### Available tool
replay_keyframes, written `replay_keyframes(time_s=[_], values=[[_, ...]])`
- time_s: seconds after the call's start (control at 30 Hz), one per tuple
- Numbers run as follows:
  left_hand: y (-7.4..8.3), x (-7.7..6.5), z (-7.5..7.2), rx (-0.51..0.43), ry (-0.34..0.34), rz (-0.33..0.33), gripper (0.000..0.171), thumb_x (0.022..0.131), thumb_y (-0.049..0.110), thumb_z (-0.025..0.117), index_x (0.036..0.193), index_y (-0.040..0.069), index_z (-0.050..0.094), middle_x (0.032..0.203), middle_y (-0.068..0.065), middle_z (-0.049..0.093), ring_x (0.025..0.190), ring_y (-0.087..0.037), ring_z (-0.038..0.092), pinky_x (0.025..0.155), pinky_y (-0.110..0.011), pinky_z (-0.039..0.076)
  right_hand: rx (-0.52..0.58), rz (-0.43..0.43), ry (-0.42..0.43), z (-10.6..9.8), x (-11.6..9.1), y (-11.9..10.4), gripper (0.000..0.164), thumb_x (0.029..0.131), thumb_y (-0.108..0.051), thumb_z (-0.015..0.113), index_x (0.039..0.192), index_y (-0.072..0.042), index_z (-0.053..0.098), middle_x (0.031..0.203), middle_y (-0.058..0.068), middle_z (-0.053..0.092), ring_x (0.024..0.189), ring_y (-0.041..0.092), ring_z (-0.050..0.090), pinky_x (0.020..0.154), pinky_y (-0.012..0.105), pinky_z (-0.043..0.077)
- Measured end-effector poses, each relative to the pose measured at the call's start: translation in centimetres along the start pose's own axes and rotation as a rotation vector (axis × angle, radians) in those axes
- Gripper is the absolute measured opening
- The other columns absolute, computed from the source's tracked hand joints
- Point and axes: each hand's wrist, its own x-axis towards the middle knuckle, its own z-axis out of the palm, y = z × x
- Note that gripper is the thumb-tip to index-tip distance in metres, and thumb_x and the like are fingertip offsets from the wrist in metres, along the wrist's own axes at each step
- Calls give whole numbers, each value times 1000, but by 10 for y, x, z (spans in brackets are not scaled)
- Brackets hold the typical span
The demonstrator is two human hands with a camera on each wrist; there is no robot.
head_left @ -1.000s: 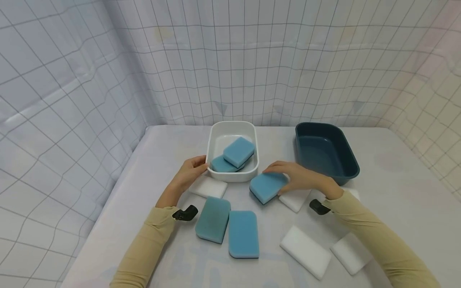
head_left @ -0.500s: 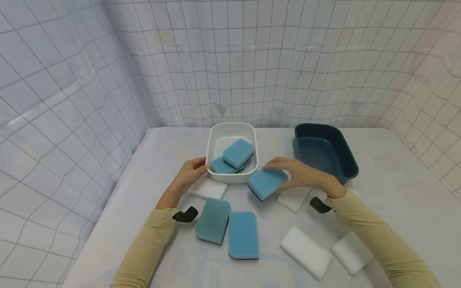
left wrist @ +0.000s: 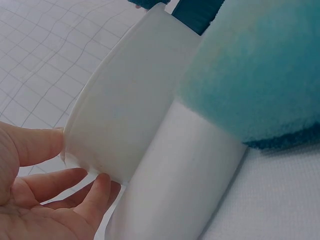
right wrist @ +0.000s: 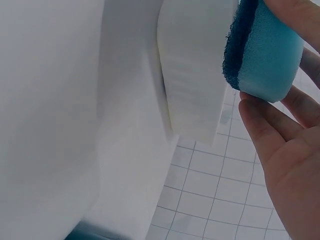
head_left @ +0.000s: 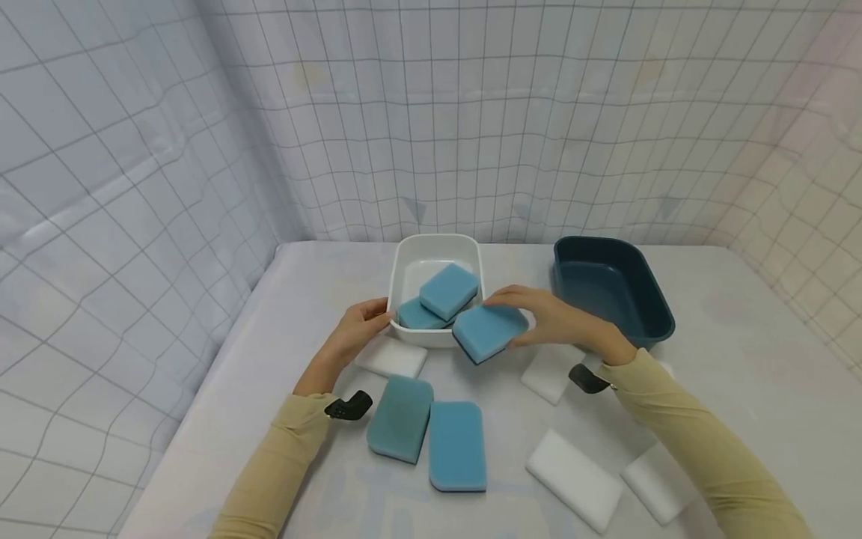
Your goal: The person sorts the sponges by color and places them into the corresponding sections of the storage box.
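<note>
My right hand [head_left: 562, 322] grips a blue sponge [head_left: 488, 331] with a dark scouring side, thumb and fingers on its opposite edges. In the head view the sponge overlaps the near right corner of a white plastic tub [head_left: 436, 339]. My left hand [head_left: 357, 331] holds that tub at its near left corner; the left wrist view shows the thumb at the rim and fingertips against the wall. Inside the tub, one blue sponge [head_left: 450, 290] lies tilted across another blue sponge [head_left: 417, 315]. A greenish-blue sponge [head_left: 401, 419] and a blue sponge [head_left: 457, 447] lie in front.
A dark blue tub [head_left: 649, 333] stands at the back right. White sponges lie about: one [head_left: 392, 356] before the white tub, one [head_left: 548, 373] below my right hand, and two [head_left: 575, 479] at the front right, the outer [head_left: 656, 483] partly under my sleeve. A gridded curtain [head_left: 431, 150] encloses the table.
My right hand has lifted the blue sponge and moved it left to the white tub's near right corner. My left hand stays on the tub's rim.
</note>
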Motion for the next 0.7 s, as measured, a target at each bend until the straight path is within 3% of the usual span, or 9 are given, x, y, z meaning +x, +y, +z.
replay_keyframes(time_s=[0.7], values=[[2, -4, 1, -6, 7, 6, 51, 98, 12, 47, 143, -5, 31, 147, -25, 36, 137, -36, 34, 114, -48, 30, -2, -28, 12, 3, 25, 3, 66, 74, -17, 79, 133, -9, 51, 136, 15, 50, 126, 33, 47, 101, 49, 44]])
